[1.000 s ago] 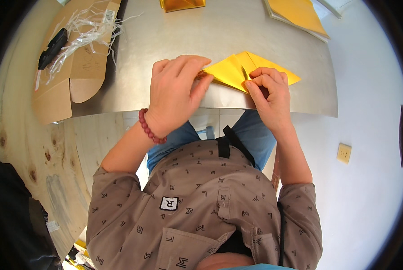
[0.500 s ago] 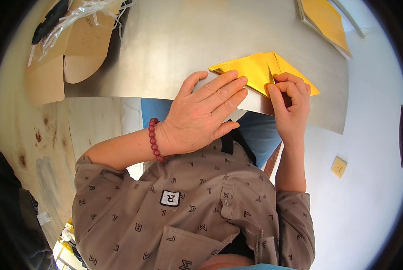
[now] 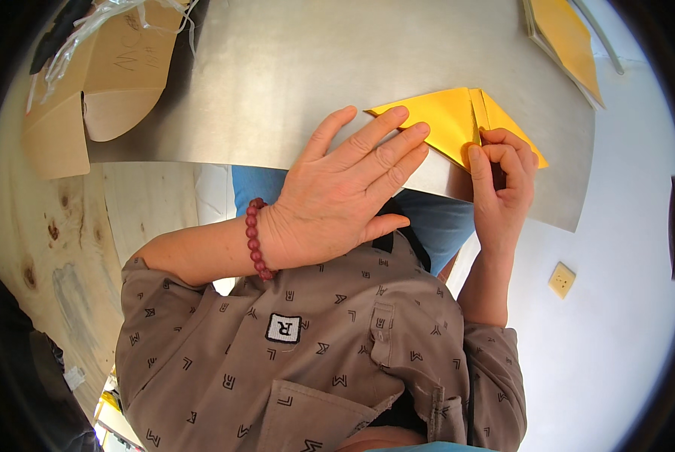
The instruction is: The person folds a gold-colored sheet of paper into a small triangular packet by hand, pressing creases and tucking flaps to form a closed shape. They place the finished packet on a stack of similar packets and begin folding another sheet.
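A sheet of shiny gold paper [image 3: 443, 117], folded into a wide, low triangle, lies near the front edge of a metal tabletop [image 3: 300, 75]. My left hand [image 3: 345, 177], with a dark red bead bracelet [image 3: 254, 239] at the wrist, is stretched flat with its fingertips on the paper's left part. Thumb and fingers of my right hand [image 3: 503, 169] pinch the paper's lower edge, just right of its middle, where a narrow fold runs up to the top corner. The fingertips of that hand hide part of the fold.
An opened cardboard box [image 3: 130, 75] with clear plastic strips stands at the far left. At the far right lies a stack of gold paper [image 3: 567, 38]. A white wall with an outlet [image 3: 562, 280] borders the right side; a wooden surface [image 3: 58, 248] is at the left.
The view has shifted slightly, so things sit a little differently in the picture. Both hands keep nearly the same hold on the gold paper; the narrow fold near its middle looks flatter.
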`<control>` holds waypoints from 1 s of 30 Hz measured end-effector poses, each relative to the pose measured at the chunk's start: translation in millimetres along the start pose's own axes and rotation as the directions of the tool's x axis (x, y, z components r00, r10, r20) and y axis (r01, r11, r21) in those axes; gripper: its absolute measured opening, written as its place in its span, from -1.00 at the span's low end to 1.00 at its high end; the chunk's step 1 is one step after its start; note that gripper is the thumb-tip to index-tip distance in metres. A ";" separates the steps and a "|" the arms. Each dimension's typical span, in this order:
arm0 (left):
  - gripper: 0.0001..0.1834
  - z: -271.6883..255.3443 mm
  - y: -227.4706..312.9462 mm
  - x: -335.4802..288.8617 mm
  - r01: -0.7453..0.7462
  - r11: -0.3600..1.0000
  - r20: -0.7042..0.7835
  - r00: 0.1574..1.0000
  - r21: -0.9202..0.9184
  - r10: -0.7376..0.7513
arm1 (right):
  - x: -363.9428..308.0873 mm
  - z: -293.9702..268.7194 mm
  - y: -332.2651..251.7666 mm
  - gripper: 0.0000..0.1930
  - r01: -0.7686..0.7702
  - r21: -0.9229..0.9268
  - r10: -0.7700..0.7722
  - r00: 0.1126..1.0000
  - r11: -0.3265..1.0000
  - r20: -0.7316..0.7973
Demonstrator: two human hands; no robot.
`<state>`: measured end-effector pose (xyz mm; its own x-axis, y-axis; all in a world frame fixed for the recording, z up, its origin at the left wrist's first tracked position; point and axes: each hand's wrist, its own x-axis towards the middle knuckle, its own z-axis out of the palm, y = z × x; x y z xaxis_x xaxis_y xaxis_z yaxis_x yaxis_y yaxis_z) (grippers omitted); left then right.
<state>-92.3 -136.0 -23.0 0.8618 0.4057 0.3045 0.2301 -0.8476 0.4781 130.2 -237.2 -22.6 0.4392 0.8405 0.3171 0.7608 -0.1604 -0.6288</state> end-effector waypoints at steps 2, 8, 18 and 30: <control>-0.16 0.0 0.0 0.2 0.005 1.000 0.012 1.000 0.012 -0.005 | -0.1 -0.2 -0.8 -0.91 -0.010 0.001 0.010 1.000 1.000 0.001; -0.13 -0.8 1.0 1.0 0.016 1.000 0.021 1.000 0.006 -0.016 | 0.2 -0.1 -1.3 -0.91 -0.011 0.000 0.011 1.000 1.000 -0.003; -0.04 -7.5 2.9 1.8 0.052 0.998 0.155 0.986 0.023 -0.055 | -0.6 3.5 -1.3 -0.87 -0.032 0.043 0.034 0.998 0.999 -0.046; -0.03 -6.9 6.6 2.5 0.055 0.997 0.164 0.984 0.052 -0.063 | -0.1 -0.1 2.7 -0.87 -0.004 0.001 0.004 0.999 1.000 -0.052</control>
<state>-91.8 -138.2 -13.4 0.9081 0.3967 0.1340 0.3007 -0.8405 0.4506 132.3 -237.8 -24.3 0.4664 0.8118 0.3513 0.7588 -0.1631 -0.6305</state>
